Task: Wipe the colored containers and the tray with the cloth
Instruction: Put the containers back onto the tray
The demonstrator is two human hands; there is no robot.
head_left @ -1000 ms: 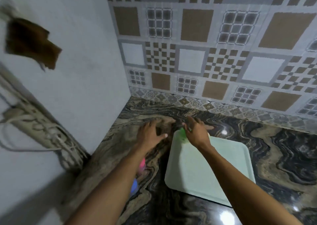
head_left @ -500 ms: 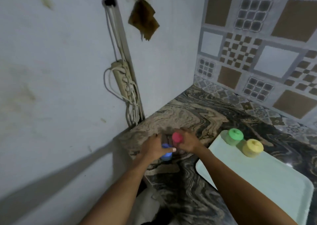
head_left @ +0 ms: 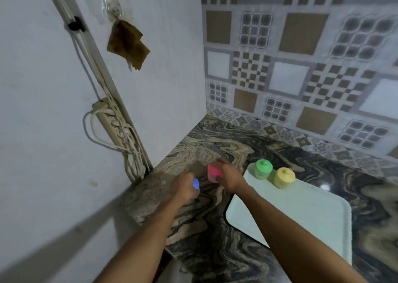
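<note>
- Pink container is in the right hand, fingers curled round it, over the surface, near the tray.
- Blue container is mostly hidden, with the left hand fingers wrapped round it.
- Green container and yellow container stand on the tray's far corner.
- Risk: a rushed carry could knock green over.
- Half a second back the hands were together; now they are parted.

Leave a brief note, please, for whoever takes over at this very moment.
The left hand grips the blue container, the right hand the pink container, both over the counter left of the tray.
The green container and yellow container stand at the tray's far corner.
Done: wiping cannot be judged; no cloth shows in either hand.
Left: probably pink, blue and the tray.
</note>
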